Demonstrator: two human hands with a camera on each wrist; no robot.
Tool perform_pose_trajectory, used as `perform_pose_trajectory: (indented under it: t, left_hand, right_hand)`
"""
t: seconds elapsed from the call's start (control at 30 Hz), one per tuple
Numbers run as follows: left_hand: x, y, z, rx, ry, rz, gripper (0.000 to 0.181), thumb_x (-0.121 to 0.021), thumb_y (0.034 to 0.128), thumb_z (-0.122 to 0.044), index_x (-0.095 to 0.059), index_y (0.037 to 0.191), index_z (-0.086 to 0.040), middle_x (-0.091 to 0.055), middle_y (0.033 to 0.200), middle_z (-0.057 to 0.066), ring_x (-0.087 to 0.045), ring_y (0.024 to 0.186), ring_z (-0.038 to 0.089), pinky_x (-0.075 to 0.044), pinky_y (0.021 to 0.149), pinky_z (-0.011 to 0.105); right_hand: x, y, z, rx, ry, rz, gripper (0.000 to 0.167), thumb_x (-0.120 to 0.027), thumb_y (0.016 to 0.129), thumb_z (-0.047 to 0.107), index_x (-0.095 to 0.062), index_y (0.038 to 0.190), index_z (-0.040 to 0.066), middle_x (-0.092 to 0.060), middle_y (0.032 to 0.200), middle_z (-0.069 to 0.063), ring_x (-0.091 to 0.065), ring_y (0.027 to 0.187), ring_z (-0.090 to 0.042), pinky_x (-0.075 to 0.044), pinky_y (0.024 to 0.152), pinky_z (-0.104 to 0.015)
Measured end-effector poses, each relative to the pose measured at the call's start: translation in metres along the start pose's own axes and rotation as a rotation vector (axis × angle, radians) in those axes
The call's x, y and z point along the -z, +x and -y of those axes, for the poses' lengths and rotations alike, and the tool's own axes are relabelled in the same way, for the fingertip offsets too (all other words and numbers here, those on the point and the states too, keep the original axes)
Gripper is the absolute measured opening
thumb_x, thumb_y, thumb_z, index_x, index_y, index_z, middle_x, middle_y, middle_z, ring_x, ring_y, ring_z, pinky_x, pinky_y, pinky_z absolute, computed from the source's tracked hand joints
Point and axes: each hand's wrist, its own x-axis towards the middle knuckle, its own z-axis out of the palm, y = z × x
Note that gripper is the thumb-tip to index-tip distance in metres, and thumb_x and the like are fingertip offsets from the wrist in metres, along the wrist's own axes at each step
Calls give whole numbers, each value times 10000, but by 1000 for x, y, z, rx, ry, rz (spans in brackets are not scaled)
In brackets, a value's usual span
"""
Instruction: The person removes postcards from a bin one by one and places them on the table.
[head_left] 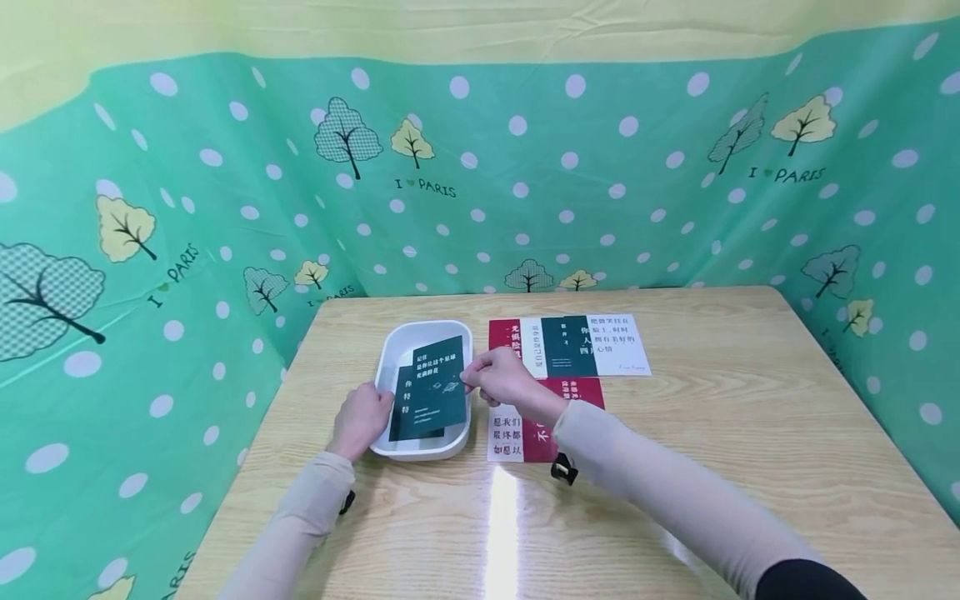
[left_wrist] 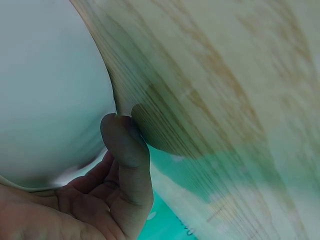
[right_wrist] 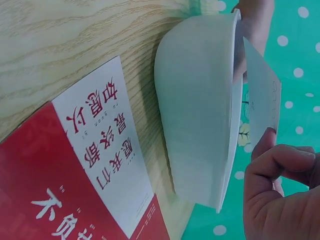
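Note:
A white plastic basin (head_left: pixel 435 453) stands on the left part of the wooden table. My left hand (head_left: pixel 362 419) grips its left side; in the left wrist view the thumb (left_wrist: pixel 127 142) lies at the edge, with the other fingers curled behind. Over the basin, my right hand (head_left: pixel 504 379) pinches the right edge of a dark green postcard (head_left: pixel 440 383) printed with white characters and a small planet. Another dark green card (head_left: pixel 404 400) lies below it in the basin, mostly covered. The right wrist view shows the held card tilted above the rim, thumb at its edge.
Right of the basin, an upper row of overlapping cards holds a red card (head_left: pixel 503 332), a dark green card (head_left: pixel 562 346) and a white card (head_left: pixel 622 346). Below it lie another white card (head_left: pixel 506 433) and red cards (head_left: pixel 588 392). A green dotted cloth (head_left: pixel 525 225) hangs behind the table (head_left: pixel 712 400).

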Motion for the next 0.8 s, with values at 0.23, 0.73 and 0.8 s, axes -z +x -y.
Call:
perform_pose_trajectory:
  t: [0.23,0.73,0.8]
  left_hand:
    - [0,0,1,-17,6,-9,324,-480,1047,-198,-626,1050,92,-650,834,184,-629,682,260,-556,556,363]
    - [1,1,3,-44,3,-27,317,-485,1032,-206,-635,987,70,-637,806,174,-618,679,275,-550,569,394]
    - [1,0,3,-37,-1,-23,319,-484,1033,-203,-635,1004,76,-640,820,178,-619,688,274,-553,577,394]
  right_hand:
    - [9,-5,0,-10,-9,-23,125,-673,1034,109,-741,983,17,-747,947,-166,-471,569,-129,-386,531,-228]
    - [30,-14,-14,-46,22,-60,93,-682,1026,95,-721,1006,13,-738,917,-121,-433,542,-126,-329,517,-259]
    - [34,-16,-17,-49,22,-65,102,-676,1030,99,-727,1007,13,-737,923,-126,-428,539,-129,-334,526,-270]
